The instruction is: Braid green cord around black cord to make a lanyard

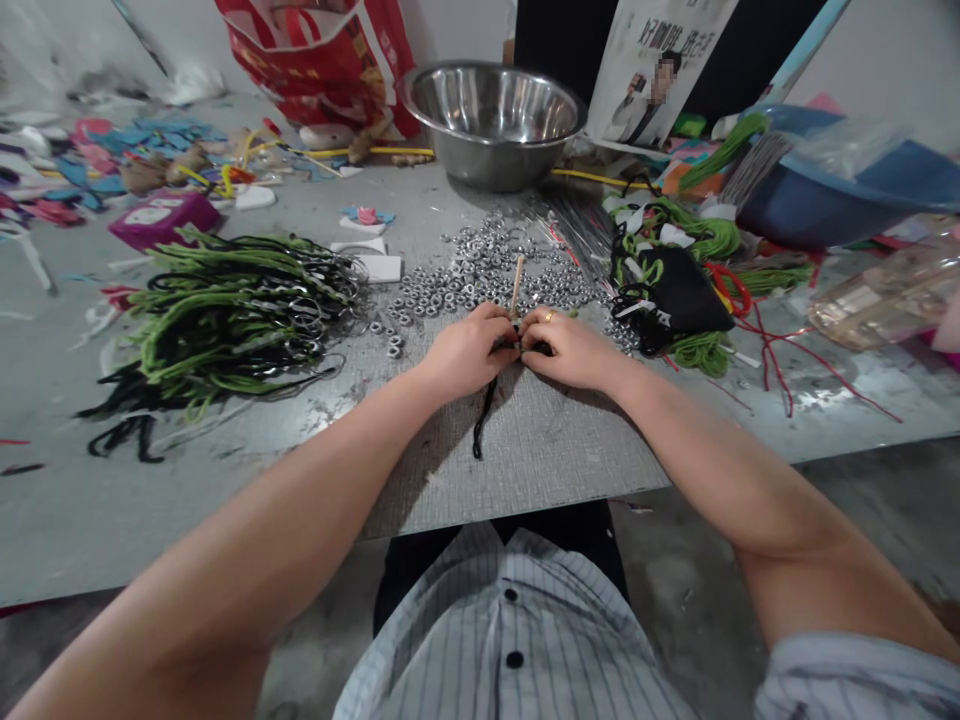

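Observation:
My left hand [472,350] and my right hand [566,345] meet near the middle of the table, fingertips pinched together. A black cord [484,425] hangs from under the left fingers, its looped end lying on the tabletop. Between the two hands a thin wooden stick [517,283] points up and away. What the right fingers pinch is mostly hidden behind them. Just beyond the hands spreads a heap of small silver metal rings or nuts [480,265]. To the left lies a bundle of green and black cords [217,325] with metal key rings at its right end.
A steel bowl [491,165] stands at the back, beside a red bag [322,70]. On the right are green cord hanks [701,350], red cords [772,350], a blue basin [817,205] and a clear plastic bottle [870,295]. A purple box [161,215] sits at left.

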Motion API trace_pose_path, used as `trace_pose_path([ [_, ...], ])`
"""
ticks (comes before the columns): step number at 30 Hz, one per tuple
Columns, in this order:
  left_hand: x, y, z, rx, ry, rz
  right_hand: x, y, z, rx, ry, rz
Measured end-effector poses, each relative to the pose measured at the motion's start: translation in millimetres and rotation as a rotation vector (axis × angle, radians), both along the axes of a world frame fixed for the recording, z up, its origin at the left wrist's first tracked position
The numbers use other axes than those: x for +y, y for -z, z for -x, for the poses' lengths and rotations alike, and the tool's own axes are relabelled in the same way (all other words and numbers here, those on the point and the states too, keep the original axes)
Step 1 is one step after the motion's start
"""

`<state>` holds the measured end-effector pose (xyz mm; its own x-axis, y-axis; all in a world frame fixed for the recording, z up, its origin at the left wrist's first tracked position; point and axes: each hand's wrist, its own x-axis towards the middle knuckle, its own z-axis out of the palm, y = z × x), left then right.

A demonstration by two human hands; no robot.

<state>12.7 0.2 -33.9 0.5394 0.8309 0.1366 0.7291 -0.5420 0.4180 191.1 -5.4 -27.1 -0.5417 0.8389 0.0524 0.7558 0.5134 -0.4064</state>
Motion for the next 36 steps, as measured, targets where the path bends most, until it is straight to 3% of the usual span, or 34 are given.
trace_pose_path([
  [18,-7,-2.4,-7,0.148,-0.074,-0.033,7,6.8,-12,-0.023,0.067,-0.104],
  [24,-14,-3.5,-13,0.150,-0.086,-0.068,5,6.9,-11,-0.083,0.022,-0.150],
  [30,-17,-1.5,-16,0.212,-0.102,-0.086,13,2.7,-27,0.021,-0.083,-0.058],
  [36,-18,-3.6,-16,0.229,-0.108,-0.072,24,9.0,-26,-0.024,0.039,-0.147],
])
